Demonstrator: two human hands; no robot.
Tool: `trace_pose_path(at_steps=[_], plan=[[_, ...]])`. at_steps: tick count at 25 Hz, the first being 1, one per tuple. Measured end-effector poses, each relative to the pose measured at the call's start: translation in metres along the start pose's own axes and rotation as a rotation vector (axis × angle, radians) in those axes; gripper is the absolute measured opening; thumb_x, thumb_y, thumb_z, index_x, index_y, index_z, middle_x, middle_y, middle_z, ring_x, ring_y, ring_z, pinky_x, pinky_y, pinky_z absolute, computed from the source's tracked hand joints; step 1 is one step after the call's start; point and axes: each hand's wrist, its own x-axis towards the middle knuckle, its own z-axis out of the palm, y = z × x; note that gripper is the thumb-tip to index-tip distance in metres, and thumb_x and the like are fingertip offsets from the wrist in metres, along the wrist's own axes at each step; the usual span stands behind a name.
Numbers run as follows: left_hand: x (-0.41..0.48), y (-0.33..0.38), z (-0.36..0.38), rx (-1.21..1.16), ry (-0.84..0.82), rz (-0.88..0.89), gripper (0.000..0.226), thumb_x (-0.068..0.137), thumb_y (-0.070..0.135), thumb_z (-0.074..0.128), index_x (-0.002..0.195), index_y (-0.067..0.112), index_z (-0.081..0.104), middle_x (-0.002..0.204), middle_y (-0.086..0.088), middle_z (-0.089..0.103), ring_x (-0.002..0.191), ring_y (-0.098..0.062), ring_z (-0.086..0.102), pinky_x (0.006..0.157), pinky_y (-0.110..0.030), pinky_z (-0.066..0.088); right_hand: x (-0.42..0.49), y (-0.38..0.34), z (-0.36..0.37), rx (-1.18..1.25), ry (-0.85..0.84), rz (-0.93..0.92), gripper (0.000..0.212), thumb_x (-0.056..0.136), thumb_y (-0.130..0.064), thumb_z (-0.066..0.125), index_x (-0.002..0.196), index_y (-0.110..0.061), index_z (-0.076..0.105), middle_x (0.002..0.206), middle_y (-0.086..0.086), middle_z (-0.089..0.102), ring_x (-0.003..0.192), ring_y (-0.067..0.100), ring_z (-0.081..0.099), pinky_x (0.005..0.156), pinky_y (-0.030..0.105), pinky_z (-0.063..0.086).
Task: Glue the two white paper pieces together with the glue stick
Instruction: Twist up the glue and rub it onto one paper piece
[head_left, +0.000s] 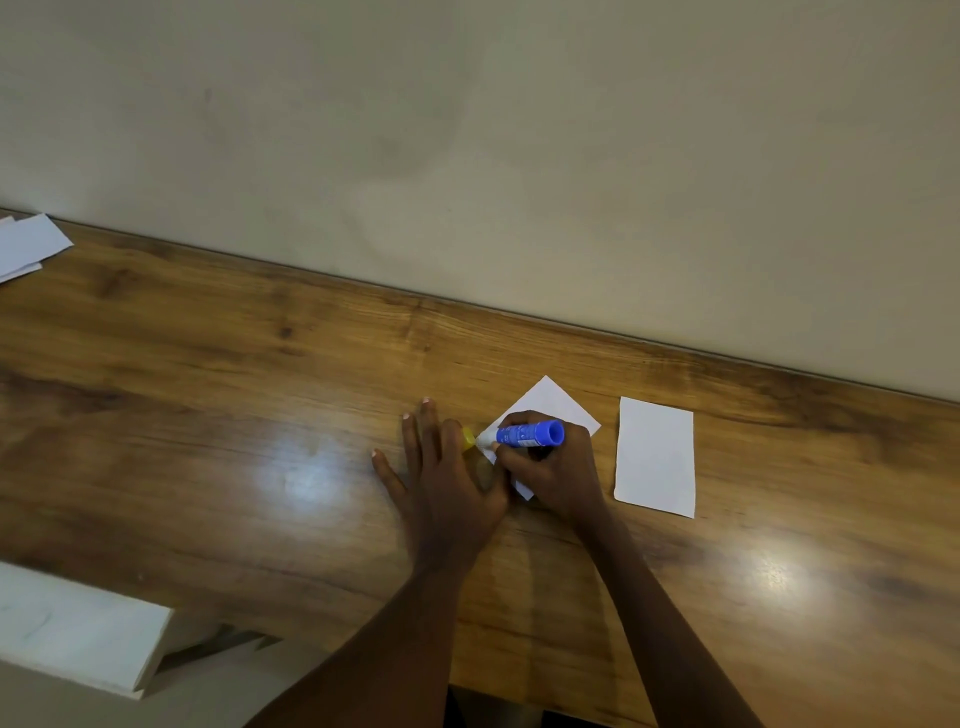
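Wide open wood on the table (218, 395) to the left, nothing in the way there. Middle is crowded: left hand (441, 483) flat on the surface, right hand (550, 467) wrapped round the glue stick (530, 434) over a paper (550, 402). A narrow bare strip, then the second paper (655, 457). Beyond it, clear table. Wall (467, 130) closes the back. Paper stack (28, 247) far left corner, white box (78, 629) at the near left edge.

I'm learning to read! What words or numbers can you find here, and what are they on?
Blue glue stick held in the right hand: pale print on its label, too blurred to read.
Two white paper pieces: blank.
White papers at far left: no readable text.
Nothing can be read here.
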Motion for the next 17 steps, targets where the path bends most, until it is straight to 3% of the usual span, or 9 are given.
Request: trace_pose_path(at_steps=[3,7,10,13,17], plan=[[0.001,0.000,0.001,0.021,0.016,0.003,0.066,0.070,0.056,0.044,0.120,0.014,0.040,0.146,-0.016,0.035,0.136,-0.035,0.027,0.104,-0.063,0.010,0.002,-0.001,-0.006,-0.027,0.050,-0.022,0.027,0.071,-0.004,0.069,0.097,0.001,0.063,0.091,0.011,0.065,0.070,0.007,0.054,0.066,-0.004,0.040],[0.001,0.001,0.002,0.027,0.037,-0.002,0.063,0.072,0.058,0.037,0.117,0.014,0.043,0.143,-0.016,0.040,0.134,-0.036,0.032,0.102,-0.065,0.013,0.011,0.003,-0.016,-0.078,0.133,0.004,0.031,0.072,-0.008,0.070,0.100,0.002,0.061,0.100,0.018,0.066,0.080,0.018,0.055,0.067,0.003,0.039],[0.001,0.001,0.003,0.015,0.042,-0.009,0.061,0.072,0.058,0.035,0.116,0.016,0.042,0.144,-0.015,0.038,0.135,-0.035,0.030,0.103,-0.063,0.011,0.020,0.004,-0.023,-0.070,0.213,0.008,0.030,0.073,-0.006,0.069,0.099,0.003,0.060,0.093,0.017,0.064,0.074,0.020,0.054,0.061,0.001,0.040],[0.000,0.000,0.002,0.006,0.046,-0.011,0.059,0.073,0.057,0.035,0.114,0.015,0.042,0.144,-0.015,0.038,0.135,-0.035,0.030,0.103,-0.064,0.011,0.027,0.003,-0.029,-0.072,0.277,0.010,0.025,0.074,-0.005,0.068,0.096,0.003,0.061,0.087,0.017,0.065,0.069,0.020,0.052,0.060,0.011,0.041],[0.000,0.001,0.002,0.005,0.057,-0.009,0.060,0.074,0.057,0.035,0.115,0.014,0.043,0.143,-0.016,0.039,0.135,-0.035,0.031,0.103,-0.063,0.011,0.032,0.004,-0.032,-0.074,0.312,0.042,0.024,0.075,-0.008,0.067,0.097,0.001,0.062,0.089,0.019,0.066,0.071,0.019,0.052,0.056,0.002,0.040]])
